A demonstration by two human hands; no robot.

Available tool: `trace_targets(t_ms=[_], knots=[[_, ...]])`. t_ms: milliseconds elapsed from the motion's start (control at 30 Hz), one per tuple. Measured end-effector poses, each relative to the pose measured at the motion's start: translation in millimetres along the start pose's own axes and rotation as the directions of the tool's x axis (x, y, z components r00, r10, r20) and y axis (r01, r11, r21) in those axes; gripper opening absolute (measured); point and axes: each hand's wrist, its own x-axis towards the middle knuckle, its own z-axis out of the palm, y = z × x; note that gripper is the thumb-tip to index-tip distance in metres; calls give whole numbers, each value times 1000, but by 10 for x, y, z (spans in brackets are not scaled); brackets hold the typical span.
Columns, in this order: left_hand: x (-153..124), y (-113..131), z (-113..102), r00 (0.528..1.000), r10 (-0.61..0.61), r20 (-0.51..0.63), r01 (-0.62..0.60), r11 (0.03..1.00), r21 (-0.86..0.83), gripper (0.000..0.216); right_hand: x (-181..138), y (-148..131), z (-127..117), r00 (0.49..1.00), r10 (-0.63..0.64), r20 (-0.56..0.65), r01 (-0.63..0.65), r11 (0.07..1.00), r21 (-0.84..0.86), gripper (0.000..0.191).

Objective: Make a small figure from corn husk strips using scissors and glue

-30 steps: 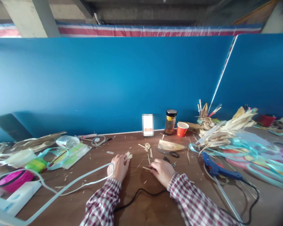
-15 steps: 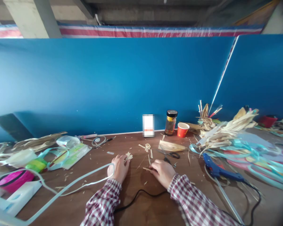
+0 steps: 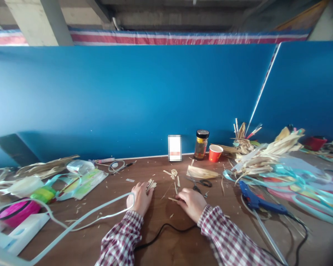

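Note:
My left hand [image 3: 140, 198] rests low over the brown table [image 3: 180, 245], its fingers closed round a small tuft of pale corn husk strips [image 3: 152, 184]. A thin husk strip [image 3: 172, 199] sticks out to the left from the fingertips of my right hand [image 3: 193, 203], which pinches it near the tabletop. Between and beyond the hands lie loose husk scraps [image 3: 174, 173]. Scissors [image 3: 204, 183] with dark handles lie just past my right hand, partly hidden by it. Behind them is a broad piece of dried husk [image 3: 202, 171].
A blue glue gun [image 3: 259, 201] lies to the right, before heaped husks [image 3: 269, 153] and ribbons [image 3: 283, 184]. A lidded jar [image 3: 201, 146] and red paper cup [image 3: 215, 153] stand at the back. A pale tubular frame [image 3: 86, 218] crosses the left side; a black cable [image 3: 169, 225] runs near my wrists.

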Motion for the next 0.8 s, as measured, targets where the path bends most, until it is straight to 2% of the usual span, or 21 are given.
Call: trace_targets(t_ms=[400, 800], knots=[[0, -7, -31, 1000, 31, -1, -31, 998, -61, 17, -17, -12, -7, 1000, 6, 21, -6, 1000, 0, 18], [-15, 30, -74, 1000, -7, -20, 7, 999, -41, 15, -10, -26, -19, 1000, 10, 18, -9, 1000, -21, 17]])
